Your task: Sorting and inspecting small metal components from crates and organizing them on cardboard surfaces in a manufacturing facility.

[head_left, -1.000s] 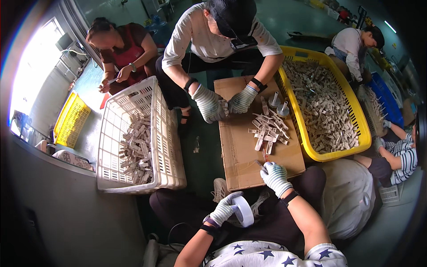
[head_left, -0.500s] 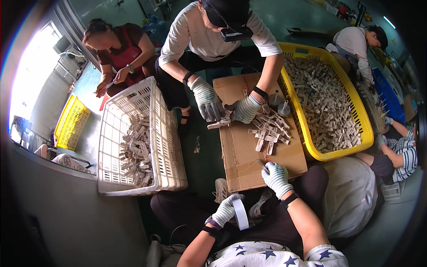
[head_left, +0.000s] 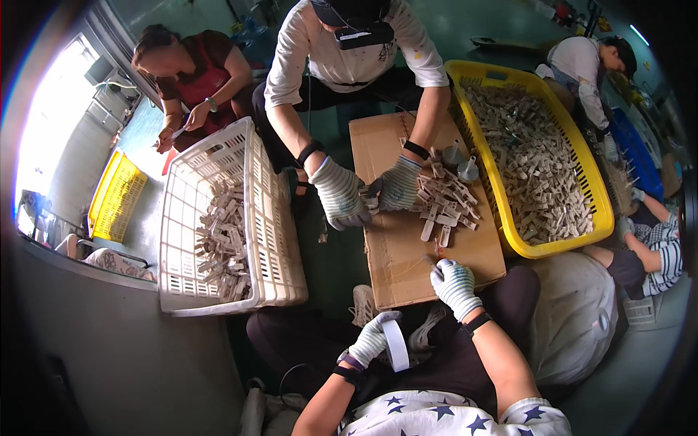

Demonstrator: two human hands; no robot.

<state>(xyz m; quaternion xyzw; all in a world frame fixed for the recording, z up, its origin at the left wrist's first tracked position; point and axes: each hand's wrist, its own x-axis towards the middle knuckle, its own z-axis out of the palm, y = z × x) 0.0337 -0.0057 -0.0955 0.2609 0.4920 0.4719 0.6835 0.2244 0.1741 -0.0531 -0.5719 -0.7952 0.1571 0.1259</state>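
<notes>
Okay, so the left hand (head_left: 368, 341) has a striped glove on, and its fingers are clamped on a roll of white tape (head_left: 397, 347). The roll is standing up more or less edge-on, held over the dark trousers (head_left: 291, 338), just off the near edge of the cardboard (head_left: 400, 269).

The right hand (head_left: 456, 285), same kind of glove, is over the near right part of that cardboard. Its fingers point forward and a bit left. There's a thin greyish bit at the tips, but honestly I can't tell if that's a piece being pinched or just the glove's grey coating, so no call from me on whether those fingers are apart or together.

A little beyond the right hand there's a loose heap of pale clips (head_left: 442, 218), all overlapping and pointing every which way. Two small grey pots (head_left: 467, 171) stand just past the heap.

Across from all this, a co-worker (head_left: 349, 58) has both gloved hands together above the left side of the cardboard, around something too covered up to make out.

Big yellow basket (head_left: 560, 247) on the right, loaded with more of the same clips, and a white basket (head_left: 273, 240) over on the left with a smaller load. A whitish sack (head_left: 571, 320) slumps near the right knee.
</notes>
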